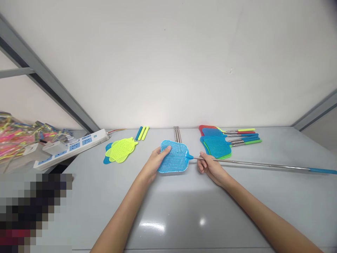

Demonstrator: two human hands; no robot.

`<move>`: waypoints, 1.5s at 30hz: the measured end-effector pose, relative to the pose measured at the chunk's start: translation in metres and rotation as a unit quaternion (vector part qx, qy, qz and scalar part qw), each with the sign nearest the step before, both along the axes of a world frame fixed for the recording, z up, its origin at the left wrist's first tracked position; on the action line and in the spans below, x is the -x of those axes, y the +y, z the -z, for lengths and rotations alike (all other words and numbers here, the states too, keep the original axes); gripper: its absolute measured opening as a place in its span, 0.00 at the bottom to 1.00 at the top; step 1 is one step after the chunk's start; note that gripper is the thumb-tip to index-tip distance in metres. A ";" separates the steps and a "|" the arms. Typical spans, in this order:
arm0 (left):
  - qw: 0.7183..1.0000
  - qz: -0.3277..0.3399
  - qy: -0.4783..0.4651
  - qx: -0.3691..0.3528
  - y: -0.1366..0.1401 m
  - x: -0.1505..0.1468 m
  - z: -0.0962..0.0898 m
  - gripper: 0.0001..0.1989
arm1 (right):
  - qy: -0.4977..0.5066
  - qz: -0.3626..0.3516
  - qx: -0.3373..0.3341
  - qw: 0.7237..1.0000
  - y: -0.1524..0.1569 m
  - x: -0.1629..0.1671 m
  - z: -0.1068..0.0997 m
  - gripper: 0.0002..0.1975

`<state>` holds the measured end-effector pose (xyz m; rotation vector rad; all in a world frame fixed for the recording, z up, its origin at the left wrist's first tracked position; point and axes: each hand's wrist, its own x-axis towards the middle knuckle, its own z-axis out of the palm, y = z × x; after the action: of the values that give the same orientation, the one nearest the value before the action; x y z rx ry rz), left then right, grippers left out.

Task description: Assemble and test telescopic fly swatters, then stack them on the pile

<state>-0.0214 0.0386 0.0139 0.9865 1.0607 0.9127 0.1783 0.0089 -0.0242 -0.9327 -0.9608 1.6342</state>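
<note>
A blue fly swatter (177, 158) with an extended metal rod is held level above the grey table. My left hand (156, 161) grips the mesh head at its left edge, thumb on top. Near the neck, my right hand (209, 166) is closed around the thin rod, which runs far right to a blue handle (322, 170). Behind the head lie several bare metal rods (178, 134). To the right rests a pile of swatters (218, 146) in red, blue and green, their rods short.
Yellow mesh heads (121, 150) overlap a blue one at left, with a blue and two yellow handle grips (142, 133) behind. A power strip (86, 141) with plugs and a heap of colourful bagged items (23, 135) lie far left. A white wall (171, 70) backs the table.
</note>
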 end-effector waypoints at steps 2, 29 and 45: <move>0.999 0.010 -0.020 0.045 -0.003 -0.002 0.000 0.19 | -0.002 0.004 0.000 1.000 -0.001 0.001 -0.001 0.22; 0.998 -0.050 0.032 0.005 -0.022 -0.017 0.000 0.18 | -0.002 -0.002 -0.009 1.000 -0.007 0.004 -0.010 0.24; 0.991 -0.050 0.112 -0.046 -0.018 -0.016 0.006 0.20 | -0.058 0.021 -0.027 0.998 -0.002 -0.002 -0.006 0.22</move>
<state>-0.0051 0.0206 0.0075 1.1395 1.2749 0.9546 0.1803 0.0071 -0.0178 -1.0128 -1.0522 1.5263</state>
